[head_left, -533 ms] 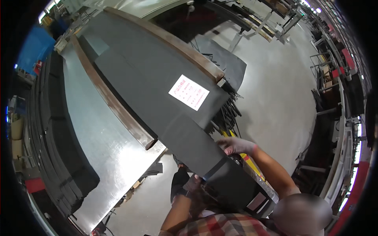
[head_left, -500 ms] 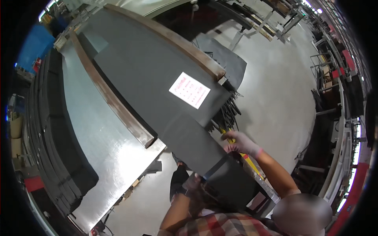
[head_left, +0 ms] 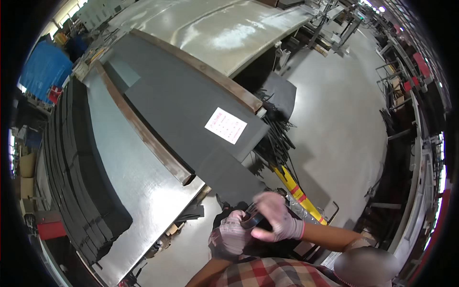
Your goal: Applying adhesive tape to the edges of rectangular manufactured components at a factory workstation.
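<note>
Both my hands wear pale gloves and are close together in front of my checked shirt. My left hand [head_left: 232, 234] is closed on a dark roll of tape [head_left: 254, 219]. Over the roll's right side, my right hand [head_left: 279, 217] has its thumb and fingers apart, slightly blurred; whether it touches the tape is unclear. Just beyond them lies the near end of a long dark grey sheet [head_left: 167, 103], reaching far across the table. A white printed paper [head_left: 226, 126] rests on it.
Two brown bars [head_left: 143, 129] [head_left: 205, 71] run lengthwise along the sheet. Stacked black strips [head_left: 91, 182] line the left of the shiny metal table [head_left: 138, 191]. A yellow post with red bands [head_left: 299, 193] and bundled black strips [head_left: 277, 138] are at the right. Another pale table [head_left: 229, 33] stands beyond.
My hands have come together at the tape roll; before, they were apart with a dark strip stretched between them across the sheet's near end. The view has shifted slightly.
</note>
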Demonstrator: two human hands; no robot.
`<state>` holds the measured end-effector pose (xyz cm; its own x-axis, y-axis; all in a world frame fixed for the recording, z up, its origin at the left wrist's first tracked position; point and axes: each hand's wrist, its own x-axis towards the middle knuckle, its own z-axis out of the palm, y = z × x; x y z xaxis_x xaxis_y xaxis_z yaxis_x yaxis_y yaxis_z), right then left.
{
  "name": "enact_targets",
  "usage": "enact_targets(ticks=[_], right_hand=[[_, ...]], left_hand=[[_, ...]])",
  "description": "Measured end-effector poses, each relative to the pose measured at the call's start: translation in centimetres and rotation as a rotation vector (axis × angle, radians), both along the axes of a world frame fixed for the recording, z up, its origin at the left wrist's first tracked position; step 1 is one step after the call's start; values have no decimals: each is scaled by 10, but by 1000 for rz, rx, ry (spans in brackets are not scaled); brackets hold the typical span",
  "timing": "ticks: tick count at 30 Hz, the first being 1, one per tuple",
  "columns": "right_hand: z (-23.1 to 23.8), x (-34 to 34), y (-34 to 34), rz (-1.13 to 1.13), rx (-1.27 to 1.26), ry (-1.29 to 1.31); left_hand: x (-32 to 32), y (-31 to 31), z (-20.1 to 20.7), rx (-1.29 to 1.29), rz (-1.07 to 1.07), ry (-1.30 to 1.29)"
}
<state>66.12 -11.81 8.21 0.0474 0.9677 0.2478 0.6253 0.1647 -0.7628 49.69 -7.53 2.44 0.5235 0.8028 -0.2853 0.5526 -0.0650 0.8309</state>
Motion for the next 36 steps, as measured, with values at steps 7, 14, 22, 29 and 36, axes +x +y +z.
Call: enact_targets(ticks=[7, 14, 22, 29, 36], right_hand=[[18, 88, 78, 451, -1075, -706], [-69, 129, 35, -123, -995, -475], [-24, 74, 67, 359, -1102, -456], [-26, 71, 65, 523, -1187, -686], [73, 50, 41, 932, -806, 43]], left_hand=[[2, -5, -52, -587, 274, -303], [2, 15, -45, -631, 195, -495], [-9, -15, -38, -161, -167, 81], [-6, -15, -87, -188, -79, 54], [-20, 1, 43, -328, -210, -334]])
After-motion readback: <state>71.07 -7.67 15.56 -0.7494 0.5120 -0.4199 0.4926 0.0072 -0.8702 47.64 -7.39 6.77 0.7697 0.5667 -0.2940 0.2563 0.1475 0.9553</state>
